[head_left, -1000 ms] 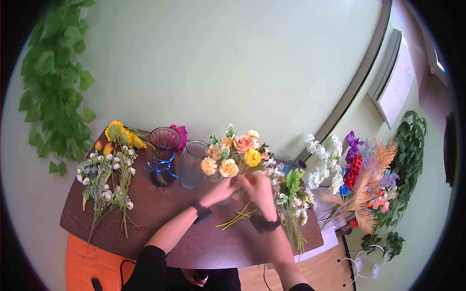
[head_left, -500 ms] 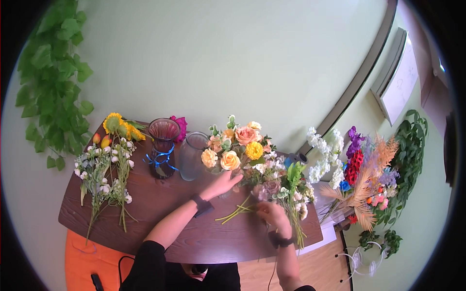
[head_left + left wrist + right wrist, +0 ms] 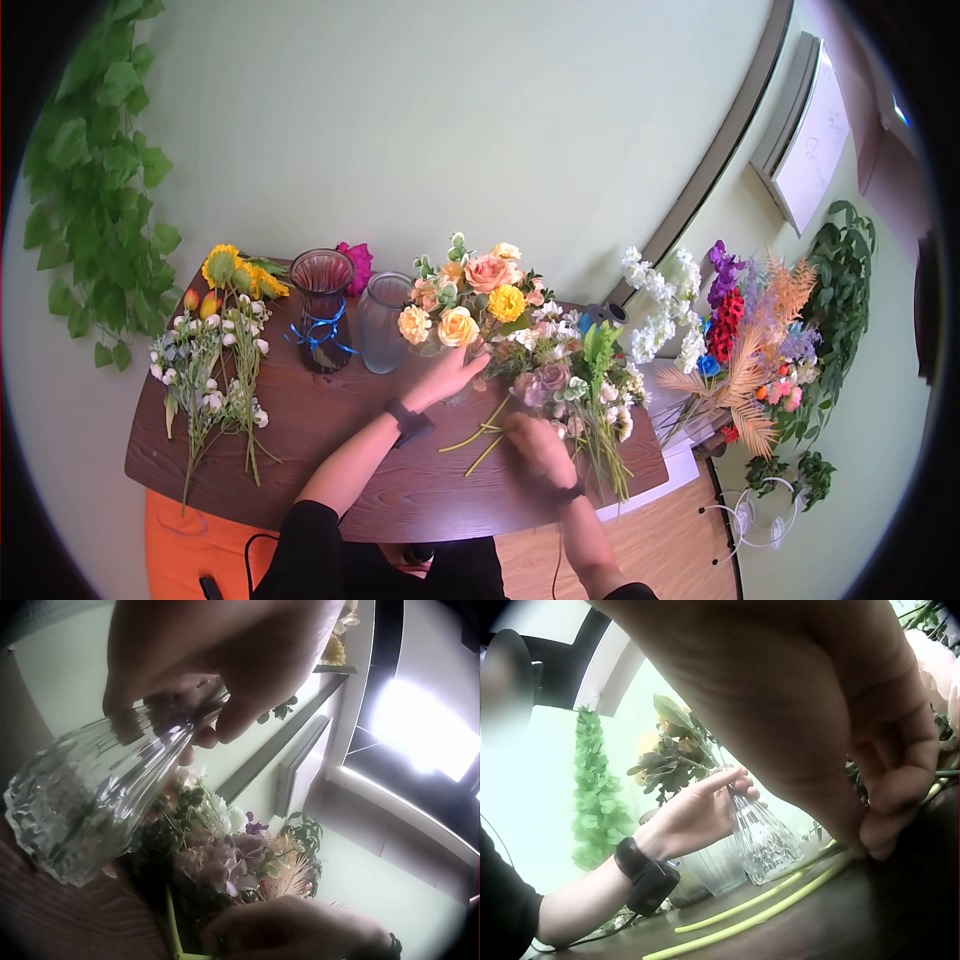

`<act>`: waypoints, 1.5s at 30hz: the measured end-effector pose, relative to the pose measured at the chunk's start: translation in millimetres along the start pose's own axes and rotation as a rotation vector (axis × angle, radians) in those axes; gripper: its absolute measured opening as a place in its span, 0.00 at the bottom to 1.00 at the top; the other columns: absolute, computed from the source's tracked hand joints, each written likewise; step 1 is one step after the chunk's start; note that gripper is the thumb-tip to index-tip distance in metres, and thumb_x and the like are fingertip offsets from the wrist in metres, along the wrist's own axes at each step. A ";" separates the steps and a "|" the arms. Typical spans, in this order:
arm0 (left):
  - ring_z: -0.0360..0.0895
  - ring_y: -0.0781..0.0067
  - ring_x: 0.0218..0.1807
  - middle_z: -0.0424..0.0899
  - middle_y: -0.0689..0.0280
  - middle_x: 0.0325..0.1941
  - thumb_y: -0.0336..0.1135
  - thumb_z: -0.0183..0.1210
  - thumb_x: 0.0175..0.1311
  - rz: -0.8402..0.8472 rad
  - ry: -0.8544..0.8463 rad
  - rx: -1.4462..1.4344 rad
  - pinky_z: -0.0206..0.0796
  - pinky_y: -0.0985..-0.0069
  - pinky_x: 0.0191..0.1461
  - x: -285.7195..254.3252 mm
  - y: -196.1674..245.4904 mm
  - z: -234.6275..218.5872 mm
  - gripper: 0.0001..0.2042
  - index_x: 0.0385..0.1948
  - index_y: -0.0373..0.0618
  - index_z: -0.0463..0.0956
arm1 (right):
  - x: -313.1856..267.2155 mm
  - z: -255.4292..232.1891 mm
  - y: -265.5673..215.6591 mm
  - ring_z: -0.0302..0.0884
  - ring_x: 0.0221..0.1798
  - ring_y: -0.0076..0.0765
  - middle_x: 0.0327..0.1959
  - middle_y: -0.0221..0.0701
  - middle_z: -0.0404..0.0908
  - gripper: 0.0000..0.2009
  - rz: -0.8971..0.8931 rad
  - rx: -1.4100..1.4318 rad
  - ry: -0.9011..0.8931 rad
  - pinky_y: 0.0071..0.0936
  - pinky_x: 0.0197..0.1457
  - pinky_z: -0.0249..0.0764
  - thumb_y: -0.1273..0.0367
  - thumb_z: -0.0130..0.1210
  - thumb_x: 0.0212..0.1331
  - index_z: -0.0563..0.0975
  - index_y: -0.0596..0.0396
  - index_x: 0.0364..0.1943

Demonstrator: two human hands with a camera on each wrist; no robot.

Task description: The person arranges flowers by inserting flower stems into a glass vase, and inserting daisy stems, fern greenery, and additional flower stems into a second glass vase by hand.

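Observation:
My left hand [image 3: 448,378] grips the neck of a clear ribbed glass vase [image 3: 90,802], which tilts in the left wrist view. Peach and orange roses [image 3: 487,273], a yellow bloom and green leaves stand out of its top. To the right and nearer me, my right hand [image 3: 540,447] is low over the table at a heap of cut flowers. Its thumb and fingers pinch a yellow-green flower stem [image 3: 761,916]; the stem's flower end is hidden behind the hand. Mauve roses [image 3: 550,378] and white flowers lie beyond these fingers.
A purple glass vase [image 3: 322,275] with blue ribbon and a frosted glass vase [image 3: 384,335] stand left of the bouquet. White-budded stems [image 3: 240,370] and sunflowers [image 3: 222,268] lie on the table's left. Colourful flowers [image 3: 725,325] stand off its right end.
My right hand has left the bouquet and moved down and right to the heaped flowers, where the loose stems have shifted. My left hand stays at the vase's neck.

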State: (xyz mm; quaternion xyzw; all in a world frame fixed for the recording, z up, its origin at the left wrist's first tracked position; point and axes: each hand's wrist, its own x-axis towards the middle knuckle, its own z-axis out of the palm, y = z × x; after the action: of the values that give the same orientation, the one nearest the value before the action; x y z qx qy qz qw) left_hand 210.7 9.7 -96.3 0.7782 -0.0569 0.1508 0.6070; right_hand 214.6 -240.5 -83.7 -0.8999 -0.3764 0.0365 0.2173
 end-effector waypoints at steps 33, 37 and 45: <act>0.76 0.67 0.52 0.78 0.54 0.54 0.47 0.53 0.70 -0.044 -0.049 -0.011 0.66 0.72 0.58 7.2 -19.5 0.6 0.27 0.60 0.32 0.64 | 78.5 -119.3 -15.9 0.76 0.21 0.21 0.25 0.32 0.82 0.09 0.102 0.346 0.636 0.21 0.23 0.70 0.69 0.57 0.60 0.80 0.62 0.38; 0.71 0.69 0.44 0.72 0.62 0.39 0.37 0.55 0.67 0.077 0.072 -0.105 0.65 0.68 0.51 -3.9 2.4 4.8 0.11 0.41 0.41 0.68 | 100.8 -104.8 -6.0 0.81 0.31 0.30 0.29 0.34 0.84 0.10 0.017 0.169 0.452 0.27 0.36 0.77 0.71 0.59 0.54 0.82 0.57 0.41; 0.73 0.68 0.45 0.76 0.62 0.39 0.41 0.55 0.68 0.087 0.065 -0.128 0.65 0.68 0.53 -9.4 16.6 3.3 0.12 0.42 0.43 0.71 | 151.9 -55.8 20.6 0.83 0.41 0.40 0.37 0.40 0.85 0.16 0.168 0.052 0.167 0.32 0.46 0.77 0.69 0.64 0.47 0.81 0.61 0.42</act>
State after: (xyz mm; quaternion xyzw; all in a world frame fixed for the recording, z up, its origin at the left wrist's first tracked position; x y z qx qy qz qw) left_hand 197.8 1.4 -84.5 0.7291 -0.0807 0.1984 0.6500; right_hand 349.6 -168.3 -27.0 -0.9222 -0.2793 -0.0110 0.2672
